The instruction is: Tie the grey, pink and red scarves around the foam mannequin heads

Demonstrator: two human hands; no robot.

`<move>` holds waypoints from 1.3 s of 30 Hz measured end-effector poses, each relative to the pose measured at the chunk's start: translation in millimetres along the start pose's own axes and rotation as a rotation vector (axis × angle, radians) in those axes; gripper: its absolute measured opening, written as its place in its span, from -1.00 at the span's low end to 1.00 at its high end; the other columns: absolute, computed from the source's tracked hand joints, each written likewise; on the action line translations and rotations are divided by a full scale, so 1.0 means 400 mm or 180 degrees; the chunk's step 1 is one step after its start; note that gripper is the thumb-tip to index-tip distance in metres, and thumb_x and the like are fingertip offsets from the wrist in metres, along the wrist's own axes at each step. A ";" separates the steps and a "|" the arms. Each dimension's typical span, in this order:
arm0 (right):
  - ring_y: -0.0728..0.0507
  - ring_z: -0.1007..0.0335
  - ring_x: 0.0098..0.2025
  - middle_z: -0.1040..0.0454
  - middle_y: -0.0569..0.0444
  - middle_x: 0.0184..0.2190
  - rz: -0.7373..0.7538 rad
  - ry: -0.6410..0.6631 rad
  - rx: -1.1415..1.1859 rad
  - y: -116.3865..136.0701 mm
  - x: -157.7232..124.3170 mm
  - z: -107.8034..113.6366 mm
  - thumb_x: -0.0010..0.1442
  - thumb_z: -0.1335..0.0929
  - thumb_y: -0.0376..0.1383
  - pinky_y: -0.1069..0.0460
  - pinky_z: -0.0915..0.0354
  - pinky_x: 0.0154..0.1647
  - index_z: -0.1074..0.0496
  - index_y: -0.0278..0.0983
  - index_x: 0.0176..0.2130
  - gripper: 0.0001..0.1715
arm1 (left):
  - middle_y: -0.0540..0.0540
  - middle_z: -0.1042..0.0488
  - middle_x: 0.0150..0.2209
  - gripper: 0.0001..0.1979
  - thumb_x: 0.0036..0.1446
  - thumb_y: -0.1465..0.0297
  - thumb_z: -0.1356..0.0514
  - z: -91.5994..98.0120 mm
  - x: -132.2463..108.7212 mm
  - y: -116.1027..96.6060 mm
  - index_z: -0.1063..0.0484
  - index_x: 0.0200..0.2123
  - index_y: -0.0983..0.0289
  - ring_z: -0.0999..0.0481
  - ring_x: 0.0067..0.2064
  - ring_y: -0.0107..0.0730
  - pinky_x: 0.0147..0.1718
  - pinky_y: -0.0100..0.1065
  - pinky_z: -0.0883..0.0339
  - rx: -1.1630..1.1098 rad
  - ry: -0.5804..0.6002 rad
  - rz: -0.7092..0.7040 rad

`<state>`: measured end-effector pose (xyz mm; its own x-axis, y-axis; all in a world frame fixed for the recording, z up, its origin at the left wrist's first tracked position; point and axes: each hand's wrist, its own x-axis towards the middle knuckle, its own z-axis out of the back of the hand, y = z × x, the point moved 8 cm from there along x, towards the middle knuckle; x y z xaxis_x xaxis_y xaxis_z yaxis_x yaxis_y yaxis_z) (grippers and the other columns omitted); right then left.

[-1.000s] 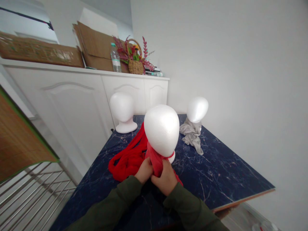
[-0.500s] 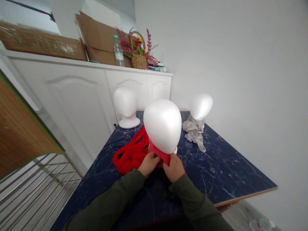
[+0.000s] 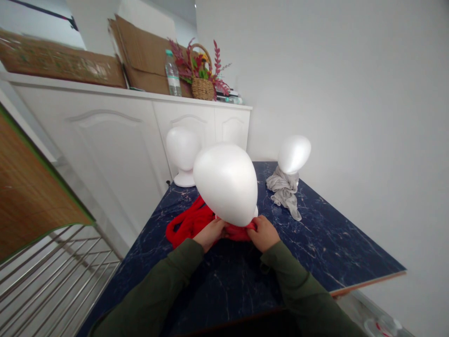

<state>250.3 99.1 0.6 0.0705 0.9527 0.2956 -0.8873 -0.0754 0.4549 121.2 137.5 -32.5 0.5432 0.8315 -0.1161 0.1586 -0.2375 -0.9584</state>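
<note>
A white foam mannequin head [image 3: 226, 182] stands tilted towards me on the dark blue marbled table [image 3: 238, 285]. Around its neck lies a red scarf [image 3: 191, 222], whose loose folds spread over the table to the left. My left hand [image 3: 211, 234] is closed on the red cloth below the head's left side. At the other side of the neck, my right hand [image 3: 264, 233] grips the scarf between thumb and fingers. The head hides most of the neck and parts of the fingertips.
Behind stand a second white mannequin head [image 3: 182, 149] at left and a third head [image 3: 294, 154] at right with a grey scarf [image 3: 285, 192] round its neck. A white cabinet [image 3: 105, 126] borders the table; a metal rack [image 3: 66, 276] is at left.
The middle head has tipped and shifted to the left and nearer to me. My hands have moved apart along the scarf, the right one going rightward.
</note>
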 end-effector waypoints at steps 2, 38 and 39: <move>-0.03 -0.18 -0.37 -0.23 0.06 -0.48 0.0098 -0.0005 0.0118 0.005 0.003 -0.002 -0.04 -0.24 -0.32 0.09 -0.10 -0.32 -0.33 -0.32 -0.52 -0.87 | 0.13 -0.49 -0.38 -0.74 -0.03 0.32 -0.09 -0.018 -0.003 0.007 -0.42 -0.28 0.33 -0.42 -0.37 -0.37 -0.41 -0.38 -0.25 -0.0121 0.0268 0.0098; -0.17 -0.13 0.01 -0.30 -0.06 -0.12 -0.0622 -0.0412 0.1979 -0.065 0.002 -0.040 -0.17 -0.27 -0.35 -0.04 -0.06 -0.01 -0.27 -0.29 -0.62 -0.94 | 0.09 -0.51 -0.39 -0.83 -0.20 0.53 -0.15 0.019 -0.026 -0.006 -0.45 -0.44 0.32 -0.44 -0.26 -0.29 -0.10 -0.24 -0.17 0.0172 0.0614 0.0476; -0.17 -0.16 -0.01 -0.31 -0.06 -0.12 -0.0754 -0.0386 0.2127 -0.076 0.002 -0.052 -0.19 -0.27 -0.35 -0.04 -0.07 -0.02 -0.26 -0.29 -0.61 -0.95 | 0.10 -0.51 -0.39 -0.83 -0.20 0.52 -0.16 0.022 -0.029 -0.005 -0.45 -0.43 0.33 -0.44 -0.25 -0.29 -0.10 -0.24 -0.17 0.0042 0.0569 0.0464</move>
<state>267.8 108.1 -30.3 0.3110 0.9294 0.1988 -0.3760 -0.0718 0.9238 107.3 132.9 -31.7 0.6972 0.6864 -0.2068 0.0574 -0.3410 -0.9383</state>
